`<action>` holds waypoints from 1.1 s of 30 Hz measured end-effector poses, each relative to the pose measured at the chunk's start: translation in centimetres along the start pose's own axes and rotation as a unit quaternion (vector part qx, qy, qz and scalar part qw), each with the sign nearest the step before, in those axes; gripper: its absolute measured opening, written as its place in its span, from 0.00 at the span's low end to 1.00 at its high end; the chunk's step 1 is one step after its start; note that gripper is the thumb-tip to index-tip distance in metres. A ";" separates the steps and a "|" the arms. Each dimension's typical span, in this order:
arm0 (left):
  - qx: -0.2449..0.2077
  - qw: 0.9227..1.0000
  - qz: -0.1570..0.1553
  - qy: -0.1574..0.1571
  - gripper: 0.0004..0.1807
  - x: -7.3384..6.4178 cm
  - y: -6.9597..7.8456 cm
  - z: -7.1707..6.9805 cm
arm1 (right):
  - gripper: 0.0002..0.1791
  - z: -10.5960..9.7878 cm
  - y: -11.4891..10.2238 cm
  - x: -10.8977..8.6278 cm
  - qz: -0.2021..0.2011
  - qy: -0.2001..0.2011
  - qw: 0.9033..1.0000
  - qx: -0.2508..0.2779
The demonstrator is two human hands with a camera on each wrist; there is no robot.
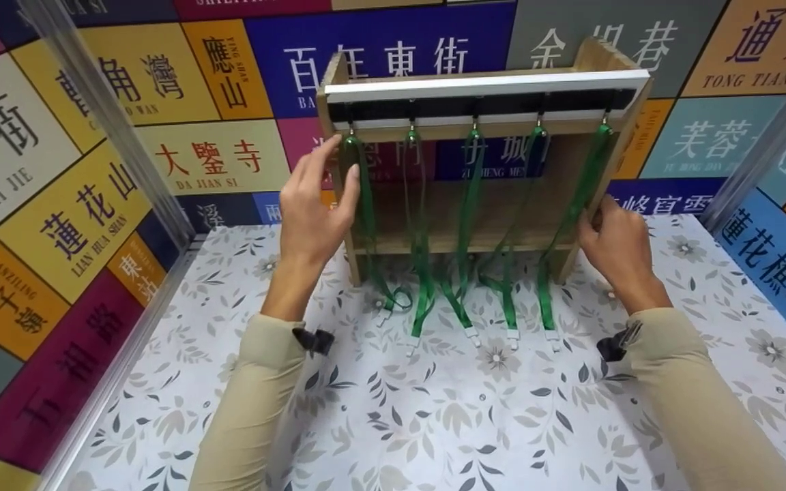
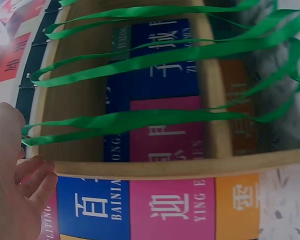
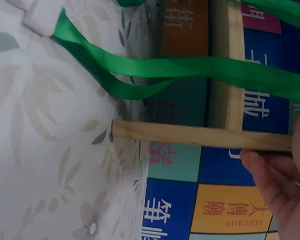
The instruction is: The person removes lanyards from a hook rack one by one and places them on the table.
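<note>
A wooden rack (image 1: 502, 243) stands on the table, a black strip (image 1: 447, 108) across its upper front. Several green lanyards (image 1: 473, 181) hang from small hooks along this strip, their white clips (image 1: 473, 335) at the lower ends over the tablecloth. My left hand (image 1: 316, 211) holds the rack's left side panel near the top, thumb in front and fingers on the outer side; the left wrist view has its curled fingers (image 2: 37, 185) at the panel's edge. Lower down, my right hand (image 1: 618, 242) grips the right side panel (image 3: 200, 135), fingers bent against its outer face.
A white floral tablecloth (image 1: 434, 423) covers the table. Behind and beside it rise walls of coloured sign panels (image 1: 209, 157). Clear upright strips (image 1: 127, 136) stand at the left and right corners.
</note>
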State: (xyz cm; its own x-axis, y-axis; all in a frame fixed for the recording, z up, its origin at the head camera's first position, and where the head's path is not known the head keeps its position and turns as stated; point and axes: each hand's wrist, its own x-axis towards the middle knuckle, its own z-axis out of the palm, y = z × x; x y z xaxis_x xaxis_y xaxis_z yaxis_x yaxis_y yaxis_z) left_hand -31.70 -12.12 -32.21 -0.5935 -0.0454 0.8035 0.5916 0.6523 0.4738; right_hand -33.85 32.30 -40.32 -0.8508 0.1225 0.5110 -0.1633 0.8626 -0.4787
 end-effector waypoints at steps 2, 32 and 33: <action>-0.005 1.000 0.011 0.015 0.25 0.6 0.4 0.3 | 0.14 -0.2 0.3 0.2 -0.015 0.003 1.000 0.008; 0.020 0.997 -0.033 0.068 0.09 2.9 3.7 0.8 | 0.20 -0.2 1.3 1.1 -0.030 -0.042 0.997 0.055; 0.022 0.997 -0.026 0.070 0.09 2.9 3.8 0.7 | 0.19 -0.2 1.4 1.1 -0.036 -0.036 0.997 0.055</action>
State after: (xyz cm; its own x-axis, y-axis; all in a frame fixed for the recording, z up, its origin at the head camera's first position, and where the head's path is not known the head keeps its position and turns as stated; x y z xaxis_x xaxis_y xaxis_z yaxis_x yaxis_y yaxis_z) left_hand -31.55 -9.21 -28.35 -0.5393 -0.1836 0.8219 0.5350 0.6790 0.5027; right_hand -34.88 33.74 -40.32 -0.8680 0.0241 0.4959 -0.2746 0.8089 -0.5199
